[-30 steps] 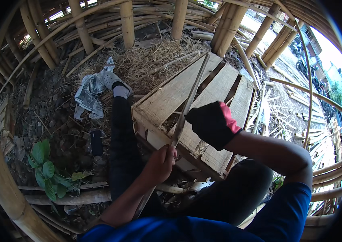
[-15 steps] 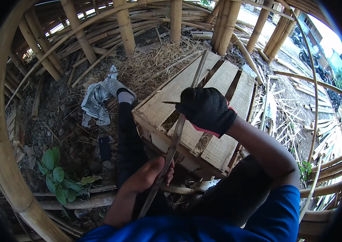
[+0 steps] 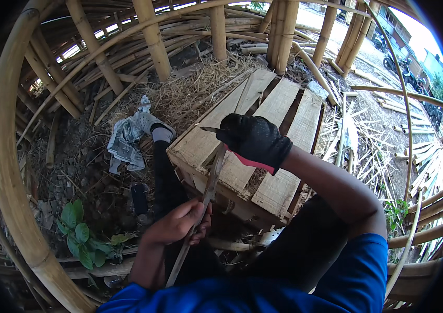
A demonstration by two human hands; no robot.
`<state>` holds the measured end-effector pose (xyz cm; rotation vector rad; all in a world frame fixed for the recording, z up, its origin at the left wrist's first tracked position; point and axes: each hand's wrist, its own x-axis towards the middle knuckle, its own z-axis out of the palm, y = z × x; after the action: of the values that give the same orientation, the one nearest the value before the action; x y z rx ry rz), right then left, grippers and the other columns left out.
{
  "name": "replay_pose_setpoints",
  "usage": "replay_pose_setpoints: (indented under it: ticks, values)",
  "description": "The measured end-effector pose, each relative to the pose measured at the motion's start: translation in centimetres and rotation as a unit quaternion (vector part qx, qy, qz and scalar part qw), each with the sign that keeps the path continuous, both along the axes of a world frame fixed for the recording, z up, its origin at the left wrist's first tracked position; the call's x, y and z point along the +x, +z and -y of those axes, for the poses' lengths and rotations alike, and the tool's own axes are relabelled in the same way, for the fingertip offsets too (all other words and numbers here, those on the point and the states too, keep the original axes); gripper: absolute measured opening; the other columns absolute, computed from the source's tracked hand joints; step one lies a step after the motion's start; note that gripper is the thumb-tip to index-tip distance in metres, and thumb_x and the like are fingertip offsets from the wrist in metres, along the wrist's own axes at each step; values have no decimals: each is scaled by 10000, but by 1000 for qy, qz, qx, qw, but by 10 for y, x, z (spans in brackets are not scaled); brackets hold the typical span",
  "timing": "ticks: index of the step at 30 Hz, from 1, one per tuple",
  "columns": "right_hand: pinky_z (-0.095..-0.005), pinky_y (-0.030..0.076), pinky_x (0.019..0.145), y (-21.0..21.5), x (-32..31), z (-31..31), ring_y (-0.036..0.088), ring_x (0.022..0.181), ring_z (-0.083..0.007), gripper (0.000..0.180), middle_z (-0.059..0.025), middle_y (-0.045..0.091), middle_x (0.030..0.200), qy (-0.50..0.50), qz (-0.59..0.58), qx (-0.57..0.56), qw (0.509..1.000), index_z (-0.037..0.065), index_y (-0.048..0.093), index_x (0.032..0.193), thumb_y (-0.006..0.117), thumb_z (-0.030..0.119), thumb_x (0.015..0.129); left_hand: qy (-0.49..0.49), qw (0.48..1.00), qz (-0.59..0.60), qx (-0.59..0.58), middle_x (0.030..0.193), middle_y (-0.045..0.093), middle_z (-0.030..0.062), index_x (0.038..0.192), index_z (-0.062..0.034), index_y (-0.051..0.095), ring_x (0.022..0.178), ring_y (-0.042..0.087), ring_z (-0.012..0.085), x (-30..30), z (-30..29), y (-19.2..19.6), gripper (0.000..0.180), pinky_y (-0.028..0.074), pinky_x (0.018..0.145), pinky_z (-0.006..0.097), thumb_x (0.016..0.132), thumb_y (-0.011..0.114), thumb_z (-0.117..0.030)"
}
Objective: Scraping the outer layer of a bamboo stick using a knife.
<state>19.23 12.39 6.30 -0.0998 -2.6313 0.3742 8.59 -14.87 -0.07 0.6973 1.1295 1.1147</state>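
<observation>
Outdoor spot, daylight, brightest top right. Curved frame of thick yellow bamboo poles (image 3: 10, 156) arcs around the left side and over the top; upright bamboo posts (image 3: 151, 36) stand behind. Ground is dark bare soil (image 3: 75, 172) with a patch of dry straw (image 3: 190, 94) and scattered bamboo splinters and offcuts (image 3: 362, 146) to the right. Pale slatted wooden crate (image 3: 279, 109) sits in the middle on the ground. Crumpled grey newspaper (image 3: 125, 143) lies left of it. Small green leafy plant (image 3: 78, 232) grows lower left. Paved road with parked motorbikes (image 3: 406, 73) at far upper right, well apart from the frame.
</observation>
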Motion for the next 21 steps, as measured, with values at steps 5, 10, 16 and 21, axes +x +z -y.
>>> replay_pose_setpoints:
  ticks: [5, 10, 16, 21]
  values:
    - [-454, 548, 682, -19, 1, 25, 688, 789, -356, 218, -122, 678, 907, 76, 38, -20, 996, 111, 682, 1035, 661, 302, 933, -125, 982, -97, 105, 1058, 637, 130, 1334, 10, 474, 910, 687, 226, -52, 8, -23, 796, 556, 807, 368, 963, 422, -692]
    - [-436, 557, 693, -26, -3, 49, 691, 835, -334, 257, -128, 664, 983, 109, 100, -2, 989, 128, 693, 1108, 646, 314, 938, 8, 985, -120, 127, 1092, 678, 148, 1346, -12, 491, 911, 707, 252, -36, -10, -29, 847, 559, 812, 380, 950, 360, -748]
    - [-411, 571, 761, -37, -5, 35, 691, 907, -329, 245, -115, 665, 1116, 125, 117, 4, 985, 138, 692, 1143, 618, 280, 957, 109, 975, 191, 35, 719, 527, 23, 1080, -103, 533, 509, 526, 146, 0, -33, -54, 628, 409, 445, 278, 971, 428, -713]
    - [-340, 568, 851, -14, -8, -8, 702, 942, -254, 223, -86, 721, 1019, 50, -28, 6, 998, 128, 726, 1144, 600, 203, 976, 78, 970, 227, 33, 647, 445, -31, 1021, -137, 490, 405, 389, 64, 10, -38, -49, 466, 319, 407, 223, 1036, 428, -599]
